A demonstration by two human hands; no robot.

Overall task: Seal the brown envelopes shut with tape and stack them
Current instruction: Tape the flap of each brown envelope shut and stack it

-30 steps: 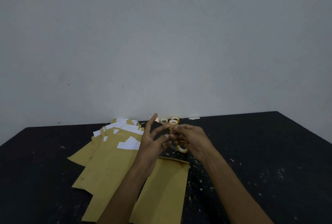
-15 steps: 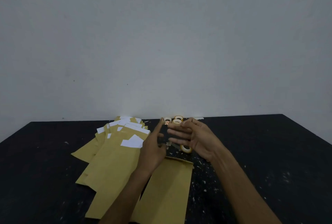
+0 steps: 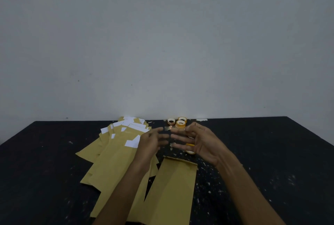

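Your left hand [image 3: 151,143] and right hand [image 3: 204,143] have drawn apart above the far end of the lone envelope [image 3: 173,188], fingers fanned, blur hiding whether they pinch the glinting tape strip [image 3: 169,128], so next lower it squarely over that flap, minding the loose roll [image 3: 190,152] just beyond and the fanned pile [image 3: 112,156] to its left.

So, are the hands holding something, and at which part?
Cannot tell. A shiny tape strip seems stretched between left hand and right hand, but blur hides whether fingers pinch it.
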